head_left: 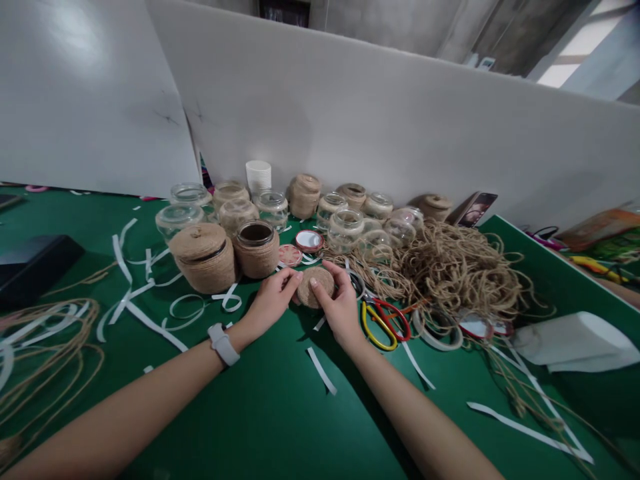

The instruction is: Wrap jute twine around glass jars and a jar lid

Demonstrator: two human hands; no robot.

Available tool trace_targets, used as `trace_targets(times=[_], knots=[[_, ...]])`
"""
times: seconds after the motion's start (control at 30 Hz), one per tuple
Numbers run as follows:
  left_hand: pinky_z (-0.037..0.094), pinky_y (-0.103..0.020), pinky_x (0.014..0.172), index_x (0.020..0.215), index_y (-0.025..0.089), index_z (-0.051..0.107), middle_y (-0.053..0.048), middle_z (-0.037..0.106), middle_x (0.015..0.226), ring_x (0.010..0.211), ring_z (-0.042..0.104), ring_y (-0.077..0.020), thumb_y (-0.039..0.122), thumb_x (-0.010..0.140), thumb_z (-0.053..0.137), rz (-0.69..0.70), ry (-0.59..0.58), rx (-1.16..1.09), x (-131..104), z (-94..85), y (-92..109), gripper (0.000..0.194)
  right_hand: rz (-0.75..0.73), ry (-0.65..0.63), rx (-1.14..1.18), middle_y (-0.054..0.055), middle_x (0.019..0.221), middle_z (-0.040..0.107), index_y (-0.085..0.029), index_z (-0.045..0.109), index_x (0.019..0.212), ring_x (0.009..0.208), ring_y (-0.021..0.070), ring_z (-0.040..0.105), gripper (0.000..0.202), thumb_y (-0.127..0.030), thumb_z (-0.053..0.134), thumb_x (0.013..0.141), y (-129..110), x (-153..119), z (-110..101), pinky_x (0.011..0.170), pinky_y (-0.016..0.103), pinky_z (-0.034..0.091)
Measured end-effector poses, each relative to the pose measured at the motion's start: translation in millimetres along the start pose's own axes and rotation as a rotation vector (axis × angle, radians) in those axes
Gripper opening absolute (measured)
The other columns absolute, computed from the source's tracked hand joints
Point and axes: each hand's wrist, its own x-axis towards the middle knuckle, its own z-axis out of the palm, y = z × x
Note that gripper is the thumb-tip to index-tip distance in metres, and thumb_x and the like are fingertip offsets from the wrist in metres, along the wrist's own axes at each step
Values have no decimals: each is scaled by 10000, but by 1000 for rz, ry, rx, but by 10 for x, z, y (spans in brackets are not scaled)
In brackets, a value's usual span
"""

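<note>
Between my hands is a round jar lid point(316, 287) covered in coiled jute twine. My right hand point(341, 303) grips it, thumb on the top face and fingers round the far right edge. At its left edge, my left hand point(277, 298) is closed with thumb and fingertips against the rim; a grey band circles that wrist. Left of the lid stand a twine-wrapped jar with a lid point(203, 259) and an open twine-wrapped jar point(257, 249). Scissors with red and yellow handles point(385, 325) lie just right of my right hand.
Several glass jars point(346, 229) line the back by a white partition point(350, 113). A heap of loose twine point(460, 270), a tape roll point(439, 331) and a white roll point(580, 341) lie to the right. White strips point(321, 371) are scattered over the green table point(270, 413). A phone point(477, 209) leans at back right.
</note>
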Motion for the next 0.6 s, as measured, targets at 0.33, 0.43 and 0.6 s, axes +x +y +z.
trace_targets(times=[0.33,0.43,0.6], knots=[[454,-239,491,805,178,585,21,590,607,486,562,-131,468,904,462,-6,-4,-28,25,-1,-80,330,-93,-51,-152,108,1189,653,-173,574,1193,1085,220,623,422,-363,615,818,-27,-21,16,982,398,488],[456,-235,489,802,180,585,24,591,610,489,564,-129,461,895,481,-2,-2,-42,28,1,-85,314,-110,-52,-183,107,1192,647,-183,580,1191,1096,222,615,406,-330,609,814,-8,-21,15,991,410,482],[463,-240,470,781,182,562,28,574,587,472,558,-133,473,883,476,-8,12,-71,52,0,-103,321,-143,-102,-220,109,1217,624,-190,545,1267,1122,228,599,507,-280,630,776,4,-34,16,1006,417,472]])
